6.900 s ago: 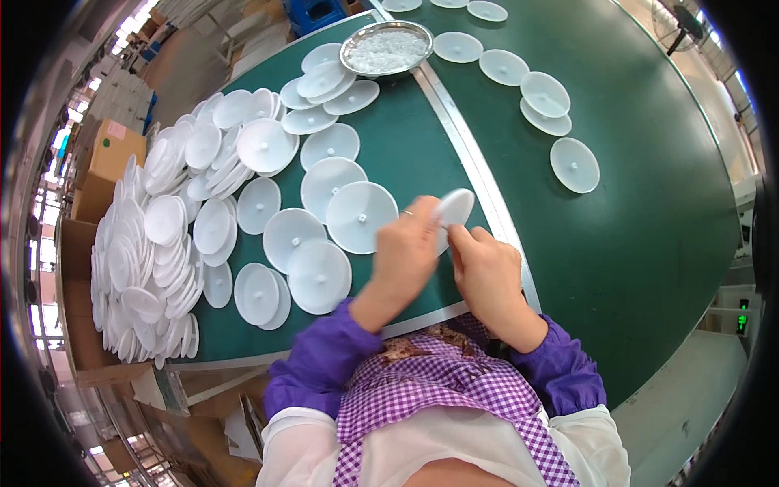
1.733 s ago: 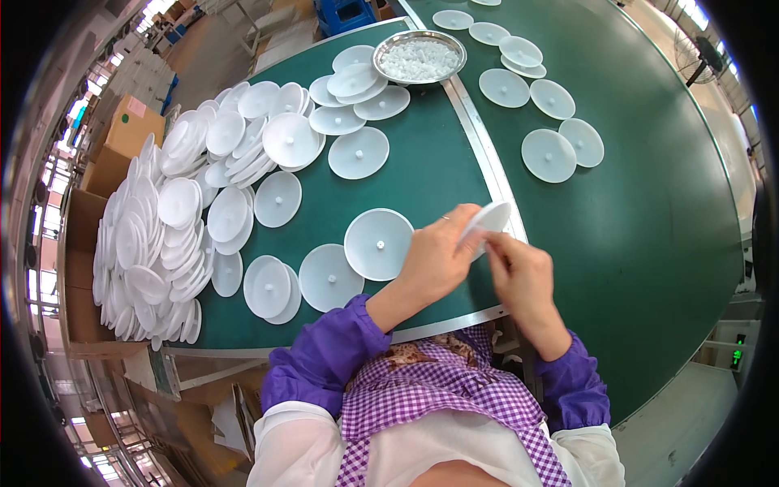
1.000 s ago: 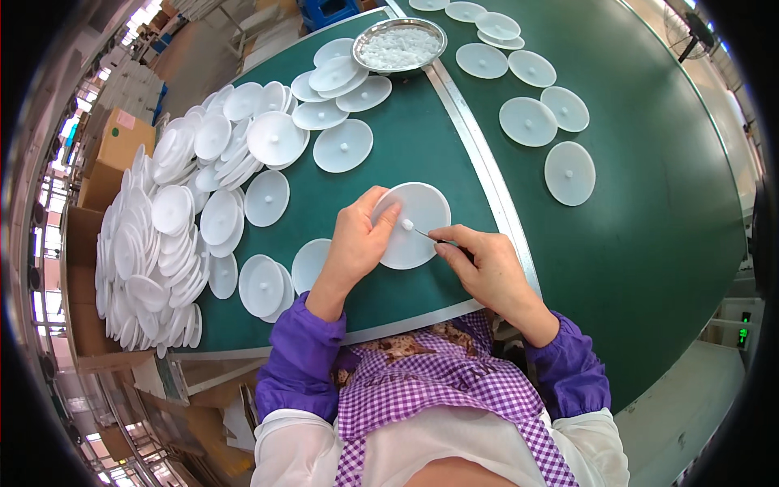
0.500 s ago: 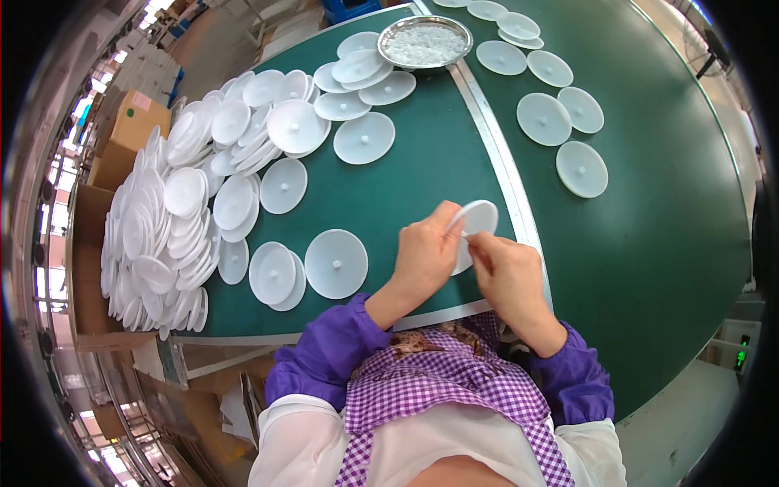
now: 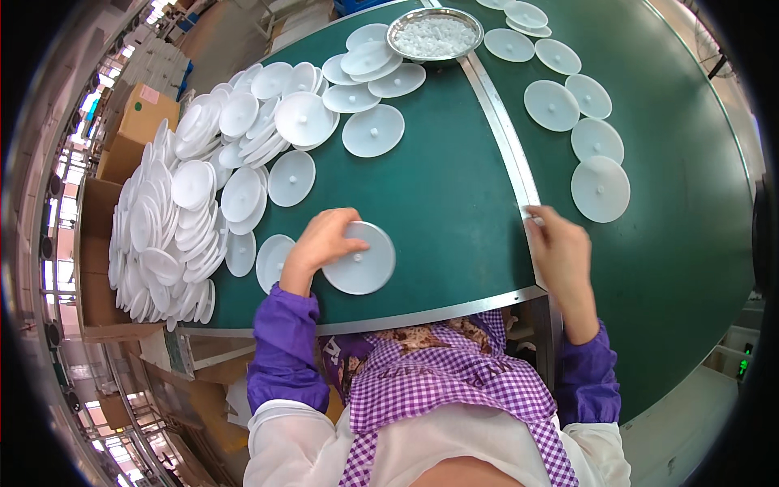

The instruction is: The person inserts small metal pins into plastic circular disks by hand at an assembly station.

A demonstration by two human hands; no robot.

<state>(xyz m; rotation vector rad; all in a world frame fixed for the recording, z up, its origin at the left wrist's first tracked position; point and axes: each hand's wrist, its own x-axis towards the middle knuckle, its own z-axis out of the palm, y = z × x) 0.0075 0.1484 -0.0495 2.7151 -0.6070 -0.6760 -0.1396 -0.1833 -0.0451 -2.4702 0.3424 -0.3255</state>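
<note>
Left hand: at the upper-left part of a white disc, with the thumb laid across its face just above the small central peg and the fingers curled at the rim. Contact clear; cannot tell whether the grasp is clamped, or whether the disc is lifted off the green worktop. Most of the disc extends to the right of and below the hand, peg side up, near the front edge. A second disc lies left of the wrist, partly covered by it.

Right hand: well apart from the disc, to its right, over the pale metal strip dividing the worktop. Thumb and forefinger tips close together; cannot tell whether anything is pinched there.

Surroundings: large heap of discs at far left, beside a cardboard box. Round metal bowl of small white pieces at the far end of the strip. Right of the strip, a winding row of discs; nearest one lies beyond the right hand, overlapping its neighbour.
</note>
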